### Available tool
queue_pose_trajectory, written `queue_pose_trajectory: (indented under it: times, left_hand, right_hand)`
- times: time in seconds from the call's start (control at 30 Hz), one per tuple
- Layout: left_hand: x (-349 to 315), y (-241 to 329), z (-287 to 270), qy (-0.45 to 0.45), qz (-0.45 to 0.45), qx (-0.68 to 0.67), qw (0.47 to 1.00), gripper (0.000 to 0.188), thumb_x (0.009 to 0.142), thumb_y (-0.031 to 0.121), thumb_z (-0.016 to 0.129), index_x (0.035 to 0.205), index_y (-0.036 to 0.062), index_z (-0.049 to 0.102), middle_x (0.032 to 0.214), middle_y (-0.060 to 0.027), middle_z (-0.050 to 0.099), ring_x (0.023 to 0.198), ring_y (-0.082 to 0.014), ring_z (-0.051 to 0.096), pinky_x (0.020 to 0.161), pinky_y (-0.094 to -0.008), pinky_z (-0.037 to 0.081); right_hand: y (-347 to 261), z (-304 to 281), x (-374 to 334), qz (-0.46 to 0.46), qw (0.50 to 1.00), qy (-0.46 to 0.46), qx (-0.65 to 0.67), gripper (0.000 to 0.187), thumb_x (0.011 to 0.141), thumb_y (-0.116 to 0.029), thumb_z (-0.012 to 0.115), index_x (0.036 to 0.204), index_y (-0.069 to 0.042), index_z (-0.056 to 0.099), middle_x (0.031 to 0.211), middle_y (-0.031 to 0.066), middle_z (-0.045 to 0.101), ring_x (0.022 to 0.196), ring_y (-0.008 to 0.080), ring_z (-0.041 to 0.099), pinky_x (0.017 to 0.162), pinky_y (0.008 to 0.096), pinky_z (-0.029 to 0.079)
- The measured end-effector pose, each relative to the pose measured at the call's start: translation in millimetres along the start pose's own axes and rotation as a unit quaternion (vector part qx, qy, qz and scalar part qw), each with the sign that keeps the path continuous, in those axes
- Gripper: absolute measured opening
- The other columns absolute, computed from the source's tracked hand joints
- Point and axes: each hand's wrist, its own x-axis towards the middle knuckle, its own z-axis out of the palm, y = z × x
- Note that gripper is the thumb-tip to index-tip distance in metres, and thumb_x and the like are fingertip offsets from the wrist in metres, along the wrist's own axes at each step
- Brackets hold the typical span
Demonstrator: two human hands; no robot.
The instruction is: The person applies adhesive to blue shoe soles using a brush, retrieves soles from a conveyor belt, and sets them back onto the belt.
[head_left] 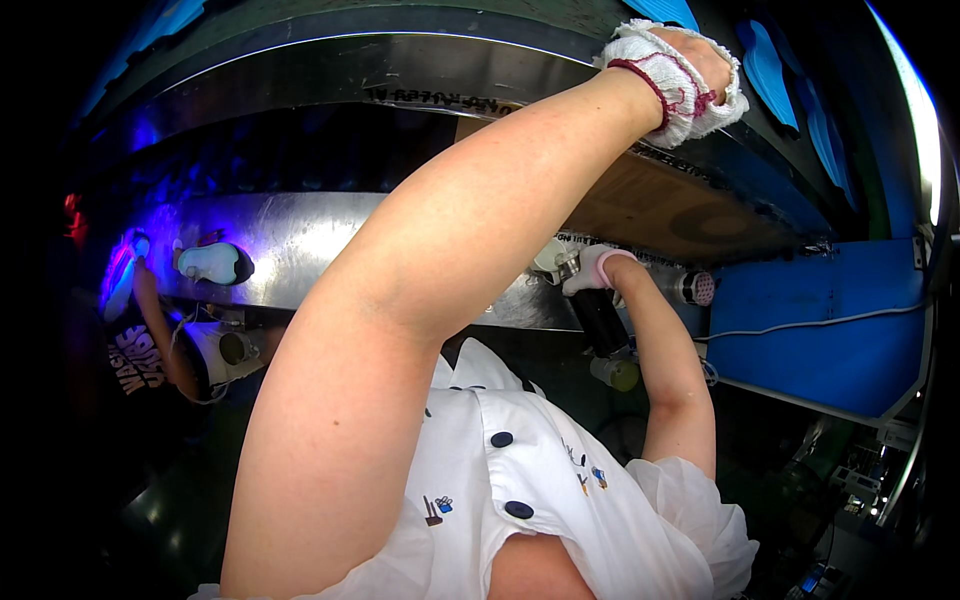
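Observation:
My left hand [690, 75], in a white knit glove with dark red trim and turned-back edges, is stretched far across to the upper right, over the rim of the upper belt. Its fingers are hidden. Close by on the belt lie blue sole-shaped pieces [766, 78]. My right hand [592, 272], gloved in white with a pink cuff, is lower down at the metal bench [530, 308]. Its fingers look curled beside a small metal neck [568, 264]; what they grip is unclear. Just below it is a black cylinder [604, 322].
A pale shoe [212, 263] lies on the bench under violet light, near another person [150, 340] at the left. On the right are a silver cylinder with a pink perforated end [702, 288], a blue panel [820, 320] and a grey cable [800, 326]. A brown board [690, 205] lies under the upper belt.

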Motion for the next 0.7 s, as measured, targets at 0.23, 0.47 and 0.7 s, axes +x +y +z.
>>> queue_pose_trajectory:
  times: [0.23, 0.47, 0.7]
  left_hand:
    - [1.4, -0.7, 3.4, 0.011, 0.002, -0.001, 1.000, 0.026, 0.094, 0.026, 0.061, 0.102, 0.0087, 0.079, 0.113, -0.0146, 0.077, 0.104, -0.0317, 0.074, 0.087, -0.0442, 0.058]
    - [-8.7, -1.3, -17.3, -0.001, 0.042, -0.040, 0.998, 0.043, 0.100, 0.037, 0.048, 0.096, 0.0074, 0.078, 0.104, -0.0164, 0.076, 0.099, -0.0347, 0.073, 0.088, -0.0455, 0.056]
    - [-19.1, 3.0, -38.6, 0.003, 0.133, -0.044, 0.990, 0.048, 0.103, 0.037, 0.042, 0.087, 0.0070, 0.077, 0.097, -0.0178, 0.075, 0.095, -0.0368, 0.071, 0.092, -0.0446, 0.052]
  right_hand:
    - [13.6, 12.4, 15.5, -0.027, 0.999, 0.030, -0.011, 0.072, 0.060, -0.050, 0.081, 0.113, -0.002, 0.076, 0.110, 0.0206, 0.075, 0.097, 0.0327, 0.071, 0.088, 0.0396, 0.056]
    - [34.6, 28.4, 9.0, -0.076, 0.989, 0.121, 0.039, 0.071, 0.063, -0.049, 0.082, 0.119, -0.007, 0.071, 0.114, 0.0190, 0.074, 0.105, 0.0358, 0.070, 0.094, 0.0415, 0.055]
    - [82.4, 40.1, -54.0, -0.063, 0.914, 0.271, 0.294, 0.074, 0.068, -0.039, 0.085, 0.128, -0.002, 0.064, 0.122, 0.0161, 0.072, 0.113, 0.0277, 0.069, 0.102, 0.0349, 0.051]
